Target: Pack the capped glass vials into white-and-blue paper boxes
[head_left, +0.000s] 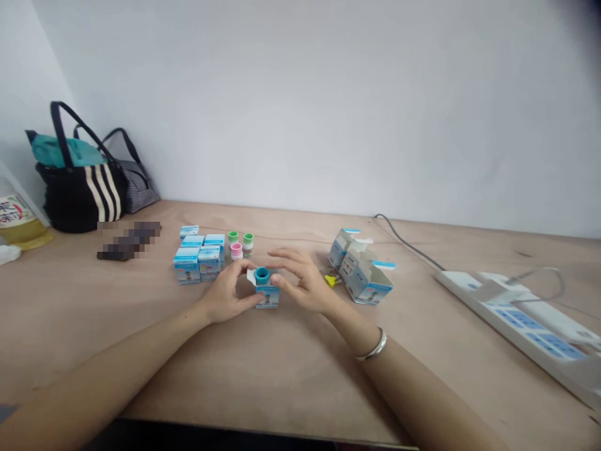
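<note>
A small blue-and-white carton [268, 299] stands upright on the table in front of me, its top open and a white flap out to the left. Inside it sits a bottle with a teal ring-shaped cap [261, 274], the cap showing above the rim. My left hand [228, 293] grips the carton from the left, thumb on its front. At the right side my right hand [305, 279] has its fingers apart, thumb close to the cap; whether it touches is unclear. Just behind are bottles with green caps [248, 240] and one with a pink cap [236, 250].
Several closed cartons [186, 266] cluster to the left. Opened cartons [369, 285] and a small yellow item [331, 280] lie to the right. A power strip [521, 326] with a cable runs along the right. Bags [79, 194], a pixelated dark object [129, 241] and a bottle of yellow liquid [23, 225] are far left.
</note>
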The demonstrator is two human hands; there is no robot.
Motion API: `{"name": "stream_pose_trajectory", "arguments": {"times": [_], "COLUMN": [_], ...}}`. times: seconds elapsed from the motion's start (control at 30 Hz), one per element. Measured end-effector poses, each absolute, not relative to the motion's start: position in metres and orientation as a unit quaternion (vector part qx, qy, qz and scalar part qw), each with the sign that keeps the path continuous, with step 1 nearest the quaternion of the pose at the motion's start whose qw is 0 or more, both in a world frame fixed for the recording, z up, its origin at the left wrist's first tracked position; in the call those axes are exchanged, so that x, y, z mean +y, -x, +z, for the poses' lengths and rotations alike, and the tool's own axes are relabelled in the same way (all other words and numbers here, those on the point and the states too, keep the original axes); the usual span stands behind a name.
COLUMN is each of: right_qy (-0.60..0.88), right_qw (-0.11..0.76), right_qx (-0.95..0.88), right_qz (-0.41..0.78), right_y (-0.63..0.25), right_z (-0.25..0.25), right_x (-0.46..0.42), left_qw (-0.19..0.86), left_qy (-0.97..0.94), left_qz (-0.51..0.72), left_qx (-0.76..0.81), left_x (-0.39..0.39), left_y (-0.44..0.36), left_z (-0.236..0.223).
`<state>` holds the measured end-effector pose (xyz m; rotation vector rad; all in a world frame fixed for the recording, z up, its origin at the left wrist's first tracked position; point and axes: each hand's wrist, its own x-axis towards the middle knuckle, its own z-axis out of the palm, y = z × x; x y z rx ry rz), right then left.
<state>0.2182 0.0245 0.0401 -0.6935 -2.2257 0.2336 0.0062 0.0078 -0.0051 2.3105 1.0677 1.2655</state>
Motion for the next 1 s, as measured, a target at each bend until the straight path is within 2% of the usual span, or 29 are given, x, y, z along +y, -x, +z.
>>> {"name": "stream_pose_trajectory", "arguments": {"times": [0.1, 0.17, 0.3, 0.37, 0.5, 0.6, 0.8, 1.0], "right_qy": [0.331, 0.422, 0.546, 0.527, 0.355, 0.262, 0.312, 0.355], "right_qw": [0.468, 0.475, 0.333, 0.314, 0.399, 0.391, 0.309, 0.357], "right_qx": [-0.813, -0.770, -0.768, -0.789, -0.844, -0.881, -0.898, -0.862], "right_qz": [0.101, 0.063, -0.031, -0.028, 0.045, 0.058, 0.023, 0.054], "right_y": [-0.235, -0.251, -0.275, -0.272, -0.245, -0.224, -0.208, -0.209], "right_z": [0.042, 0.043, 0.042, 0.041, 0.045, 0.049, 0.049, 0.047], "right_x": [0.037, 0.048, 0.059, 0.056, 0.038, 0.022, 0.010, 0.014], "left_qw": [0.127, 0.108, 0.098, 0.097, 0.092, 0.103, 0.105, 0.103], "left_qy": [-0.816, -0.826, -0.835, -0.835, -0.835, -0.836, -0.830, -0.829], "left_qz": [0.431, 0.428, 0.424, 0.422, 0.420, 0.419, 0.428, 0.426], "left_qx": [0.365, 0.350, 0.338, 0.339, 0.342, 0.340, 0.342, 0.348], "left_x": [0.008, 0.007, 0.007, 0.007, 0.007, 0.007, 0.007, 0.008], "left_y": [-0.005, -0.005, -0.005, -0.005, -0.005, -0.006, -0.007, -0.007], "left_z": [-0.002, -0.001, 0.000, 0.000, 0.000, 0.000, 0.000, -0.001]}}
